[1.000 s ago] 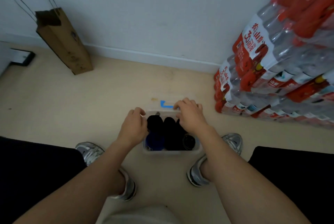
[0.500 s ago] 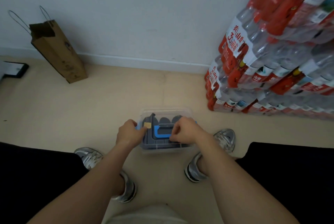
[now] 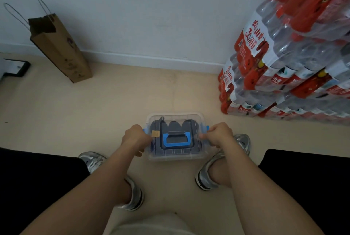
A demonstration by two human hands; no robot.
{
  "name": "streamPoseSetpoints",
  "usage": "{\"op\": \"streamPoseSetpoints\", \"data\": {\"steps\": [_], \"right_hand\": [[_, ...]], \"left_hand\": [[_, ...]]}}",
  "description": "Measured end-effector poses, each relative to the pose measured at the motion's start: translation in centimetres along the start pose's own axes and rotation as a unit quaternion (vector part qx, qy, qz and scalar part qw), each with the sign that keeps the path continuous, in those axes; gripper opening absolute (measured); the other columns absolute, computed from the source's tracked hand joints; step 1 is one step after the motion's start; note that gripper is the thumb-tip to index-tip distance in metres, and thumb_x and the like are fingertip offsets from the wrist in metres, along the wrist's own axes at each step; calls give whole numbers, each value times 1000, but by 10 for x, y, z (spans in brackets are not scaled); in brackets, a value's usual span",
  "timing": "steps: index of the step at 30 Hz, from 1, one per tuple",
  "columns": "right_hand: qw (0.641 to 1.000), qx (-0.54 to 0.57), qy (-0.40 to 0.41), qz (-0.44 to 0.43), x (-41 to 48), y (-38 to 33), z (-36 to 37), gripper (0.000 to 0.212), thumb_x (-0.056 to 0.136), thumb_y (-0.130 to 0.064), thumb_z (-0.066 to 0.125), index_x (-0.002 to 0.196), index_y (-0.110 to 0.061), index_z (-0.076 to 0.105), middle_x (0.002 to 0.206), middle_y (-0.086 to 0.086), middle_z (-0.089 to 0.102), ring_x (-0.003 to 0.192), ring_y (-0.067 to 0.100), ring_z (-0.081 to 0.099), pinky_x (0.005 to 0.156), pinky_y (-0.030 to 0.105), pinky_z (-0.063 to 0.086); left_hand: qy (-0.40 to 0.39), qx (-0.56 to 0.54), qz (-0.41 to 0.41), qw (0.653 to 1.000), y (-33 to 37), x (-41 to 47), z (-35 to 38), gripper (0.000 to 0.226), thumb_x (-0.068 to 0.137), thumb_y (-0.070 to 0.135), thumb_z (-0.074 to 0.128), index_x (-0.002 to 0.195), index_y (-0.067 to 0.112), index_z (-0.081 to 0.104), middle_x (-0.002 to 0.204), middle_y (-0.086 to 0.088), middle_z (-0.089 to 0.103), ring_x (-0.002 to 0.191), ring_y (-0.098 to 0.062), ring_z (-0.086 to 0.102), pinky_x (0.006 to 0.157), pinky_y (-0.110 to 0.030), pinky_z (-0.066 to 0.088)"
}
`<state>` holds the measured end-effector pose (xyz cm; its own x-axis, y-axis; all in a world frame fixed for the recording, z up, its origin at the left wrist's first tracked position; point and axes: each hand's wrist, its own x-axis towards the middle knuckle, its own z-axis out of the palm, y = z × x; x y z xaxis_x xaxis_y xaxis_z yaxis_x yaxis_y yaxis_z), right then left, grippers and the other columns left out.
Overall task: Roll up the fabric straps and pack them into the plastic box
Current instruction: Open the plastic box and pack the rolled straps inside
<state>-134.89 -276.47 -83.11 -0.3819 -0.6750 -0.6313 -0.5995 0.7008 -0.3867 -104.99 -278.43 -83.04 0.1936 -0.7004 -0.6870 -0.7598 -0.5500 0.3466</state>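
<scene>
Clamping the lidded plastic box (image 3: pixel 176 156) by its side latches (image 3: pixel 207 127), left hand (image 3: pixel 135 138) and right hand (image 3: pixel 217 134) were curled tight; it looked light, rigid, slick, blue handle (image 3: pixel 176 141) the safest hold.

Both bare forearms are angling in from the lower corners, closing toward each other at the wrists. The left hand (image 3: pixel 135 138) is curling its fingers round the left end of the plastic box (image 3: pixel 176 157), with the back of the hand facing up. The right hand (image 3: pixel 219 135) is mirroring it, its fingers wrapping the right end and the knuckles raised. The box is sitting squarely between the two sets of fingers, and both wrists are holding level.
</scene>
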Motion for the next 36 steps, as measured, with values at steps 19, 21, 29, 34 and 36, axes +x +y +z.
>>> {"op": "streamPoseSetpoints", "data": {"steps": [19, 21, 29, 34, 36], "right_hand": [[999, 29, 21, 0, -7, -3, 14, 33, 88, -31, 84, 116, -14, 81, 87, 2, 73, 73, 17, 68, 57, 28, 57], [999, -16, -48, 4, -7, -2, 10, 44, 97, -41, 72, 131, -14, 72, 105, 9, 73, 79, 23, 71, 60, 33, 61], [991, -84, -100, 24, -5, -18, 8, 47, 108, -38, 59, 136, 1, 56, 99, 15, 67, 74, 30, 74, 64, 39, 62], [995, 28, -65, 64, -1, -35, 9, 33, 109, -35, 61, 122, -6, 53, 95, 13, 57, 75, 41, 75, 65, 55, 68], [999, 23, 12, 31, 0, -44, 18, 37, 109, -38, 58, 126, -5, 57, 97, 8, 58, 84, 39, 73, 70, 52, 68]], "left_hand": [[65, -21, 42, 997, -15, 15, -4, 32, 67, 38, 101, 71, 21, 74, 71, 2, 74, 67, -15, 72, 64, -37, 65], [64, -9, 75, 995, -20, 11, -1, 32, 76, 42, 95, 84, 22, 71, 80, 1, 74, 73, -17, 72, 66, -41, 66], [50, 17, 170, 984, -26, 5, 18, 23, 110, 40, 51, 108, 20, 38, 93, -12, 67, 69, -27, 66, 65, -46, 59], [70, -54, 132, 987, -7, 13, 7, 31, 109, 45, 58, 116, 17, 44, 93, -13, 66, 76, -36, 72, 71, -55, 64], [113, -51, 126, 984, 3, 20, 4, 31, 108, 43, 60, 110, 14, 48, 93, -15, 66, 75, -34, 67, 70, -52, 61]]}}
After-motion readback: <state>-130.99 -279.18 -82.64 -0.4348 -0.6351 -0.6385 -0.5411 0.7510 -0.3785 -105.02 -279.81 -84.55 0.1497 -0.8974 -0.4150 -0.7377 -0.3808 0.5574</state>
